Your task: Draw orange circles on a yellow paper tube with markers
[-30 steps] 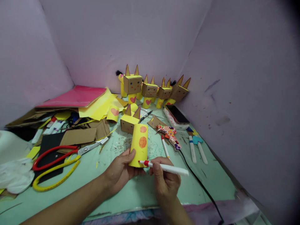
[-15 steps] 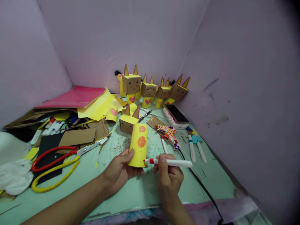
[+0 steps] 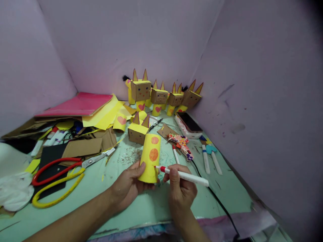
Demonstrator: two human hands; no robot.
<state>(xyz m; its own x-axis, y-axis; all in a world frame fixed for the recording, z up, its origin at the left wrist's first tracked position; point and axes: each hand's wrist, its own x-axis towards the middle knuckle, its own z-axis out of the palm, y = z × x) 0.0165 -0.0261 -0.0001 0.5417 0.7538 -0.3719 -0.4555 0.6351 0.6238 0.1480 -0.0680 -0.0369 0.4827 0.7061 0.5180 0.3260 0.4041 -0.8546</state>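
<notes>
My left hand (image 3: 131, 181) is wrapped round the lower part of a yellow paper tube (image 3: 149, 161) with two orange spots on its side. My right hand (image 3: 181, 188) grips a white marker (image 3: 193, 177) with a red collar; its tip touches the tube below the lower spot. Just behind the tube sits a box head (image 3: 137, 131) with a yellow top and two pointed ears.
Red-and-yellow scissors (image 3: 82, 164) lie at the left, beside cardboard scraps and a pink folder (image 3: 75, 103). Several cat-like figures stand at the back. A patterned glue gun (image 3: 182, 144), its black cable, a phone (image 3: 189, 121) and more markers are on the right.
The marker tip has moved up and slightly left on the tube, and the marker slants more. The tube has shifted slightly right and down.
</notes>
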